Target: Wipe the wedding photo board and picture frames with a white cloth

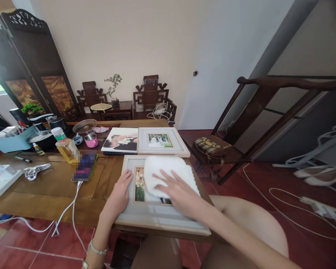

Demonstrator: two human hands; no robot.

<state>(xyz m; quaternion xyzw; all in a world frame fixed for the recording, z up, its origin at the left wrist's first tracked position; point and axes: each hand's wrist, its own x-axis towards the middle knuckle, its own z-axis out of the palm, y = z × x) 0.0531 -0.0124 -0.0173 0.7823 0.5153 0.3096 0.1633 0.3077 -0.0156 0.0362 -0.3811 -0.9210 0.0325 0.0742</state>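
A picture frame [168, 221] with a pale border lies flat at the table's front edge, a photo set in its middle. On its glass rests a white cloth [182, 168] with a scalloped edge, covering much of the photo. My right hand [175, 186] presses flat on the cloth, fingers spread. Along the frame's left side lies my left hand [121, 192], its fingers stretched out over the rim; its thumb is hidden. Just behind is a second picture frame [182, 147] holding a wedding photo, beside a photo album [120, 140].
Leftward on the table [53, 196] are a charging phone [85, 166], a bottle of yellow liquid [65, 147], a pink cup [91, 140], a clear clip [35, 172] and a power strip [4, 183]. At right stands a wooden chair [235, 157] bearing a bag [210, 145]; cables cross the floor.
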